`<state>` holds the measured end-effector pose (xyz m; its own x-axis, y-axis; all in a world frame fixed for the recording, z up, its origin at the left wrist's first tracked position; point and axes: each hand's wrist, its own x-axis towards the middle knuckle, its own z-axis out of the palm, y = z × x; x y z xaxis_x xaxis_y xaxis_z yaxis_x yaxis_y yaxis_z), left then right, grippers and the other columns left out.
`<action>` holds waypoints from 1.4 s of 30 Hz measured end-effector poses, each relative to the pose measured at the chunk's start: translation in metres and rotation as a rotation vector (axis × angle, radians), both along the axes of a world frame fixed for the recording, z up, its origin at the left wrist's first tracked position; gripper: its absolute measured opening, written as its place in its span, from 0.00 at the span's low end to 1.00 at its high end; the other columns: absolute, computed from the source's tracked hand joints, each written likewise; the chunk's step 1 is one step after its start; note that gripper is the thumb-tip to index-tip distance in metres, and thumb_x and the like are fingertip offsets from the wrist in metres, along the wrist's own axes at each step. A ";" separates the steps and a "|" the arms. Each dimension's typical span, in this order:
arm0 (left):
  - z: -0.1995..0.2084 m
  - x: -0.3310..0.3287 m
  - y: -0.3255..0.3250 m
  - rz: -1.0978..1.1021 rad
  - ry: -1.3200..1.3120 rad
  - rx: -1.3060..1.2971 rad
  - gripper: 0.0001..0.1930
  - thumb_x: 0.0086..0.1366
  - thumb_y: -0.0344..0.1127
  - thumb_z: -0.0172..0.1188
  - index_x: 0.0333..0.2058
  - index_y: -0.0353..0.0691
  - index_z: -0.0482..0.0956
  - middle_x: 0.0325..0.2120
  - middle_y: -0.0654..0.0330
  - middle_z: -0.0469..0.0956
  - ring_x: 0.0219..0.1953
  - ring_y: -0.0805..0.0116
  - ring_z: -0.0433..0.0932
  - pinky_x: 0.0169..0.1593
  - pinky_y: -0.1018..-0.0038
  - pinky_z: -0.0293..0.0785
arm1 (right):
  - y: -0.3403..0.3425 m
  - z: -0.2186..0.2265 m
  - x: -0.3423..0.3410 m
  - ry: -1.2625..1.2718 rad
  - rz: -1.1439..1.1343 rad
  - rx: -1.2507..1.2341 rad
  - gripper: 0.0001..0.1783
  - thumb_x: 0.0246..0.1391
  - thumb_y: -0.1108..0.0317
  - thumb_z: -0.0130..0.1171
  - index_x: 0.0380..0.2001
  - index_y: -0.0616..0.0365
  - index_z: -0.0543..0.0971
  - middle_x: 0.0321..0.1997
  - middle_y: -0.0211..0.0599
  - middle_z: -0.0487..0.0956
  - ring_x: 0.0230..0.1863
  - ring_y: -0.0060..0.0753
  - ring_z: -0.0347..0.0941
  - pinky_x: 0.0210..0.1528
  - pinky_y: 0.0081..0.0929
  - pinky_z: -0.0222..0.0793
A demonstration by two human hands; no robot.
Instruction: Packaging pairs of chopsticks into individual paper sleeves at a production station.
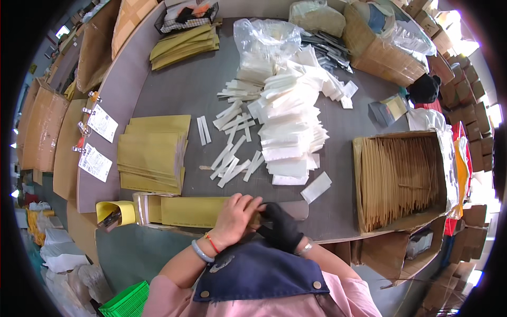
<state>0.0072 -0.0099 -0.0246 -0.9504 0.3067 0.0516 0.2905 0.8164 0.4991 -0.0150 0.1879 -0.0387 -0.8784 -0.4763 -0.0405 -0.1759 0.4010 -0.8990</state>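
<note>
Here both hands (pixel 239 215) meet at the near edge of the tabletop (pixel 335 211), grip unclear, with bare room beside the carton (pixel 358 190).

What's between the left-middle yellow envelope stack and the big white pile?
Head view: loose white strips scattered on the grey tabletop, plus a small brownish piece, too small to identify.

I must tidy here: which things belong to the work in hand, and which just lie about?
Apparently in use: yellow envelope by the left hand, black glove on the right hand.

Probably lying about: green basket, black mesh basket.
</note>
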 end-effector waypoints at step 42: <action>-0.032 -0.080 -0.020 0.346 0.125 0.001 0.07 0.52 0.32 0.69 0.25 0.39 0.79 0.25 0.54 0.77 0.30 0.49 0.78 0.34 0.58 0.74 | 0.138 0.048 -0.050 0.469 -0.432 0.567 0.21 0.43 0.73 0.71 0.43 0.58 0.77 0.44 0.44 0.78 0.47 0.48 0.74 0.51 0.39 0.70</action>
<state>-0.0732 -0.0296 -0.0567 -0.9843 -0.0323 0.1735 0.0554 0.8766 0.4779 -0.0647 0.3262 0.0089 -0.9638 -0.1133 0.2415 -0.2081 0.8860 -0.4145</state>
